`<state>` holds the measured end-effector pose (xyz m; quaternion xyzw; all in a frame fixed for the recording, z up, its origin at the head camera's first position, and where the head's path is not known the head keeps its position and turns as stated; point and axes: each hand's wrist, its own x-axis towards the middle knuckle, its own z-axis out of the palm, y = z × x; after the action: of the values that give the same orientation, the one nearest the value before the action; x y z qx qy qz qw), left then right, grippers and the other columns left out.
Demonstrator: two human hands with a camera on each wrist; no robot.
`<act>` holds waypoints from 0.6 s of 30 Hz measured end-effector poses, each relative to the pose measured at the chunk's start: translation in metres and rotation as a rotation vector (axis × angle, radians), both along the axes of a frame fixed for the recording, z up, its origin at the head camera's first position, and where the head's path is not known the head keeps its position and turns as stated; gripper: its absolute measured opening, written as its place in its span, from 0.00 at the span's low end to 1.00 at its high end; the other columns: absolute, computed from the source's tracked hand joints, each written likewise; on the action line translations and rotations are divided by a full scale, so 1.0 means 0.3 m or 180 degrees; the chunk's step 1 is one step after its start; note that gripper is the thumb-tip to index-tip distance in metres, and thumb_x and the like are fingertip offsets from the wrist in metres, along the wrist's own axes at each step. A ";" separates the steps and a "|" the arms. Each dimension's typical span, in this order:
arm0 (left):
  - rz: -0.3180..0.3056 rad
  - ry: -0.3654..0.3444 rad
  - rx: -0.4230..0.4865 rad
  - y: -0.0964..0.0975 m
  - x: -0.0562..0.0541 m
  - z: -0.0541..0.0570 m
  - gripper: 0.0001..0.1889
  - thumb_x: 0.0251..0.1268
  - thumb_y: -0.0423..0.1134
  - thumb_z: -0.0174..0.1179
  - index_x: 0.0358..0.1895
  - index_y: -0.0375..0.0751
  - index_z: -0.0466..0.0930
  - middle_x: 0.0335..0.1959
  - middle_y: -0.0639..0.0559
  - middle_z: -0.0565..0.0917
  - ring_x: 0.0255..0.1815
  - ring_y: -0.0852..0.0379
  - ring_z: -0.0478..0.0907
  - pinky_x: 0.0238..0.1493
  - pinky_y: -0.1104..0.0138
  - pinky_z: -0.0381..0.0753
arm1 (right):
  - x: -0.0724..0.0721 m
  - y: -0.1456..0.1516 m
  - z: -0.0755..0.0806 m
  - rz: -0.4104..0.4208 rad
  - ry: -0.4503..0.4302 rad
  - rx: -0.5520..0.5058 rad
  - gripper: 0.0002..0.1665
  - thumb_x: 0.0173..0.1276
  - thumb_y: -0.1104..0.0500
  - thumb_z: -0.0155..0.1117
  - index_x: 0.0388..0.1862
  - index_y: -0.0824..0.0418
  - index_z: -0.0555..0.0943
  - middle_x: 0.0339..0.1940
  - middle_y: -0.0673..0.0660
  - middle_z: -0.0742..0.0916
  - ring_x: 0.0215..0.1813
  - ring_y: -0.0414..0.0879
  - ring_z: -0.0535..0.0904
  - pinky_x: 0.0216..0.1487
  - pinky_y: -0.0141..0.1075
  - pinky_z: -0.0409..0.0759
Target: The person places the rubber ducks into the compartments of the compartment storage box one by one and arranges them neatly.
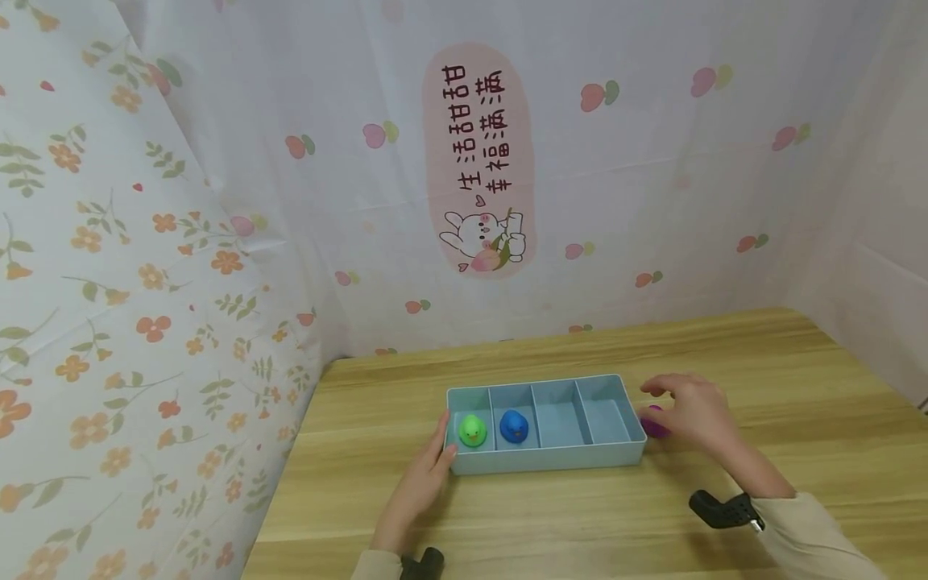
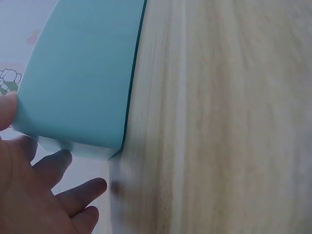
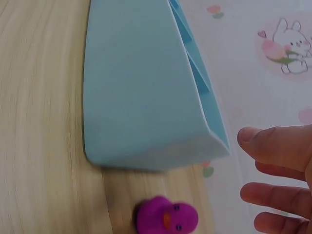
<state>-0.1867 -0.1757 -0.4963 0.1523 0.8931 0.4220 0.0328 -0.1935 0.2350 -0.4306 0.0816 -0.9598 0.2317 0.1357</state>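
Observation:
A light blue tray (image 1: pixel 544 459) with a row of compartments stands on the table. A green toy duck (image 1: pixel 473 432) sits in its leftmost compartment, and a blue toy duck (image 1: pixel 514 428) in the one beside it. My left hand (image 1: pixel 426 474) touches the tray's left end, with fairly straight, spread fingers in the left wrist view. Just past the right end lies a purple toy duck (image 3: pixel 165 217), partly hidden by my right hand (image 1: pixel 692 412) in the head view. That hand hovers with fingers and thumb apart, holding nothing; the right wrist view shows it away from the duck.
The wood-grain table (image 1: pixel 565 524) extends around the tray. Behind it hangs a pale printed cloth (image 1: pixel 631 177) with a rabbit picture, and a floral cloth (image 1: pixel 145 322) hangs at the left. A dark device (image 1: pixel 725 510) is strapped to the right wrist.

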 end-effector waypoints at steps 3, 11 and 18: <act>0.0006 -0.0030 -0.0010 -0.001 0.001 0.000 0.30 0.78 0.48 0.39 0.77 0.48 0.44 0.75 0.37 0.54 0.73 0.34 0.53 0.70 0.40 0.54 | 0.009 0.024 -0.002 -0.0031 -0.0051 -0.0019 0.20 0.52 0.54 0.75 0.42 0.62 0.84 0.38 0.62 0.87 0.41 0.60 0.78 0.38 0.52 0.72; 0.0012 -0.0022 -0.0024 0.001 0.005 0.006 0.30 0.78 0.48 0.39 0.77 0.47 0.45 0.75 0.38 0.54 0.74 0.35 0.53 0.71 0.41 0.54 | 0.014 0.089 -0.032 0.0022 -0.0150 0.0025 0.21 0.51 0.56 0.75 0.43 0.63 0.84 0.41 0.66 0.86 0.45 0.65 0.77 0.43 0.61 0.69; -0.0020 0.0046 -0.0038 0.003 0.006 0.009 0.30 0.78 0.48 0.39 0.77 0.45 0.45 0.75 0.38 0.54 0.74 0.35 0.54 0.71 0.41 0.54 | 0.003 0.154 -0.074 0.0051 -0.0149 0.0108 0.22 0.49 0.55 0.76 0.43 0.62 0.84 0.41 0.66 0.86 0.42 0.64 0.77 0.39 0.58 0.67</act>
<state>-0.1847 -0.1749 -0.4937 0.1579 0.8953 0.4155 0.0287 -0.1924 0.2812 -0.4527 0.0861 -0.9658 0.2183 0.1100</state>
